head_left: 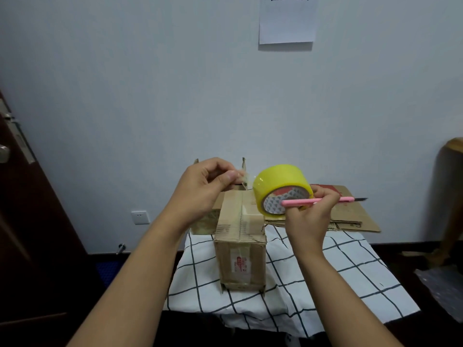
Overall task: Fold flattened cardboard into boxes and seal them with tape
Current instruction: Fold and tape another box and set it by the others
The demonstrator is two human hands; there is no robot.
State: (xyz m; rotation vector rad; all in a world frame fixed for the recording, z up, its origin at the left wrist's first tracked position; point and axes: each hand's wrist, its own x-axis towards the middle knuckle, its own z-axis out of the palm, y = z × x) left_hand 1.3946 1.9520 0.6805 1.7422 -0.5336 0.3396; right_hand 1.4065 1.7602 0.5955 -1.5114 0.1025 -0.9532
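Over checked cloth (325,266), left grip (200,186) pinches tape end (244,177); right grip (310,209) clasps roll (280,186), knife (323,201)

I see a bright yellow tape roll (280,186) at the centre of the frame, its inner core printed red above a grey-and-white triangle pattern. Across it lies a pink utility knife (318,201) with a dark blade tip. Below, the brown cardboard box (240,246) carries a white label with red print on its near face. It stands on a white cloth (338,271) crossed by a dark grid pattern. Right of centre lies brown flattened cardboard (350,216) with red markings. I see a pale grey-blue wall (150,83), a white paper sheet (286,21) at top, and a dark brown door (30,234) at left.
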